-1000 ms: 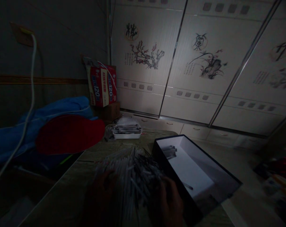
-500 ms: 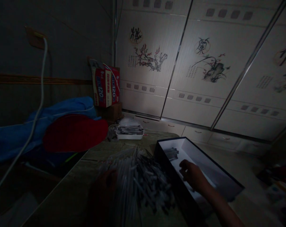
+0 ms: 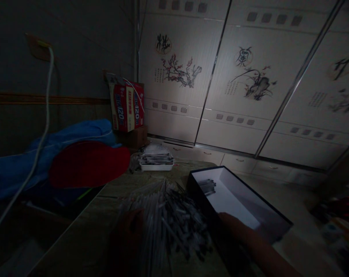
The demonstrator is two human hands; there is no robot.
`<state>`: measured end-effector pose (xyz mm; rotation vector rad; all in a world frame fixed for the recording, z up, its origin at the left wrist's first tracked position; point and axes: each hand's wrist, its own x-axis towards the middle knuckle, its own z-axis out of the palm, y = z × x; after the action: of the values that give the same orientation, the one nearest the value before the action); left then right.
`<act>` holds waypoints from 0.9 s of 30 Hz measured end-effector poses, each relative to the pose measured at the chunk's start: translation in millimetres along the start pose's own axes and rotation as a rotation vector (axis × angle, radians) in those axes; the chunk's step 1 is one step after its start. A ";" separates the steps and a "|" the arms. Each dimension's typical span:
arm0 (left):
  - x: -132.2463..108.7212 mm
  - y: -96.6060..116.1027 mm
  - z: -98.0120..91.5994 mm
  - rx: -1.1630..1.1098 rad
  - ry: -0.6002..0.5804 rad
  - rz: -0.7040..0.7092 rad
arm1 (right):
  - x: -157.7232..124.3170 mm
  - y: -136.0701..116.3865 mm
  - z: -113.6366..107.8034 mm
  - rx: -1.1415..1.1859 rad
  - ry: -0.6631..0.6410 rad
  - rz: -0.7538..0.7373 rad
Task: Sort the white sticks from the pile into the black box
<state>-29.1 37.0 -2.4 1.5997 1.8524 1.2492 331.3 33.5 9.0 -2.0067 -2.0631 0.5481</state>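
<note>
In dim light my left hand (image 3: 129,227) rests at the left side of a heap on the table. Its fingers look curled, and anything within them is lost in shadow. Beside it lie long clear thin tubes (image 3: 154,219), pen-like in shape. Dark-ended pen-like sticks (image 3: 186,223) are jumbled to the right of these. My right hand (image 3: 232,227) is at the near long wall of an open box (image 3: 246,192), black outside and white inside. Its fingers are blurred and dark, so what they hold cannot be made out. A small bundle of sticks (image 3: 208,186) lies in the box's far left corner.
A white tray (image 3: 157,167) of similar sticks stands at the table's far end. Left of the table are a red round cushion-like thing (image 3: 89,163) and blue cloth (image 3: 76,132). A white cable (image 3: 47,107) hangs from the wall. A red carton (image 3: 128,107) stands before the sliding cupboard doors (image 3: 180,69).
My right hand has moved from above the inside of the box back toward me, down to its near wall. My left hand stays nearly in place. The view has shifted slightly.
</note>
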 end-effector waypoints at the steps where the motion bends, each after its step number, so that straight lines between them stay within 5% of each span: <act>1: 0.3 -0.7 0.6 -0.007 0.016 0.011 | -0.5 -0.1 -0.8 -0.012 0.001 -0.003; 8: -1.1 -11.0 3.6 -0.005 0.087 0.162 | 1.0 -11.7 -19.0 -0.036 0.281 0.030; 15: -11.6 -5.4 7.4 -0.012 0.182 0.503 | -21.4 -64.8 -55.0 0.422 0.605 -0.022; 19: -19.3 -1.2 10.3 -0.076 0.120 0.535 | -44.0 -108.0 -38.9 1.061 0.337 -0.068; 22: -23.9 -3.6 14.3 -0.092 0.071 0.541 | -48.0 -131.3 -5.7 1.302 0.116 -0.050; 27: -30.3 1.0 16.1 -0.057 0.108 0.664 | -37.5 -141.5 63.8 1.490 0.097 0.024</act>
<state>-8.0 14.7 -17.6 2.2491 1.3516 1.6527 178.2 -11.7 12.2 -1.0430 -0.8826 1.3673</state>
